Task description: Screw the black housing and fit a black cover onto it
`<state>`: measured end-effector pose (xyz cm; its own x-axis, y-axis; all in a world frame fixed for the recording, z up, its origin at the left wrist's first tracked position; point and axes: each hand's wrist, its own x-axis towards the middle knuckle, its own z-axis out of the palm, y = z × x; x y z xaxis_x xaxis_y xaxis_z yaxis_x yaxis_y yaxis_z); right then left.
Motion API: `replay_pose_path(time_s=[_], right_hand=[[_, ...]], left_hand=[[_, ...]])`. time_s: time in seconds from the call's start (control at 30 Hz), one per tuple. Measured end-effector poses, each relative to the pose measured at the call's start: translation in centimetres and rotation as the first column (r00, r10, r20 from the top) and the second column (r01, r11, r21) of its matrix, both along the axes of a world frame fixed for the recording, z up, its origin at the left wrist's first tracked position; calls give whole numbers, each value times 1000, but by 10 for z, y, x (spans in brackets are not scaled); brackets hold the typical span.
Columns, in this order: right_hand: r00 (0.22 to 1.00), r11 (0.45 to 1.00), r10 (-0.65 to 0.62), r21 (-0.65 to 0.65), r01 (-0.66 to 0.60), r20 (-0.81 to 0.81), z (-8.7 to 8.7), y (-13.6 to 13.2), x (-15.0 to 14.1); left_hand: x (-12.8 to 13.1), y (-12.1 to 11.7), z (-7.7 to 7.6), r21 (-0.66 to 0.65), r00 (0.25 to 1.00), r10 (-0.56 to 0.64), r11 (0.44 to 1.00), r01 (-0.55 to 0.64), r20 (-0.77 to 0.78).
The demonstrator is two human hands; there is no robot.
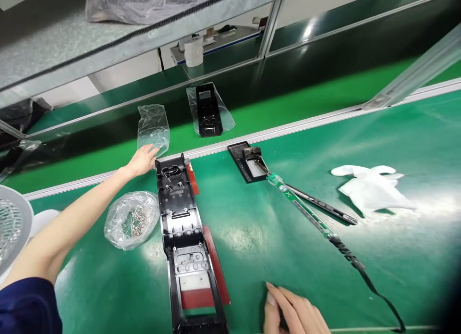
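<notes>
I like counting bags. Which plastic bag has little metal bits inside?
The round bag beside the long black frame, full of small screws. The bag by the left hand looks empty; the farthest bag holds a black part.

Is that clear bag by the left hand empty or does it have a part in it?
Empty: the clear bag lies flat and see-through beside the left hand.

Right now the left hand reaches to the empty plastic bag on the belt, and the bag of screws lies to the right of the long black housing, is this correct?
Not quite. In the head view the bag of screws lies left of the long black housing. The left hand does reach to the empty plastic bag.
</notes>
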<state>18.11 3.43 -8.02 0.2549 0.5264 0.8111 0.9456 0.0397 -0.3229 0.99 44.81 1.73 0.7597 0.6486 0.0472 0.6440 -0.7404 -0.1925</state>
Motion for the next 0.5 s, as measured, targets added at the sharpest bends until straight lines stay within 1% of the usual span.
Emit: replay_pose_path(time_s=[0.17, 0.23, 0.3, 0.37, 0.5], right_hand=[[999, 998, -1, -70, -2, -47, 0, -3, -3], [999, 998, 4, -61, -6, -35, 0, -2, -3], [1000, 1000, 8, 1, -8, -11, -1, 0, -2], [1000, 999, 9, 33, -9, -4, -2, 1, -2], [1000, 1000, 12, -26, -13, -16, -2, -1, -3]], left_hand=[[21, 10, 2, 3, 999, -4, 1000, 4, -46], [29, 13, 6, 17, 999, 5, 1000, -5, -52], [36, 14, 13, 43, 999, 21, 999, -19, -39], [43, 12, 22, 75, 999, 32, 997, -31, -17], [63, 5, 44, 125, 1000, 14, 992, -13, -8]])
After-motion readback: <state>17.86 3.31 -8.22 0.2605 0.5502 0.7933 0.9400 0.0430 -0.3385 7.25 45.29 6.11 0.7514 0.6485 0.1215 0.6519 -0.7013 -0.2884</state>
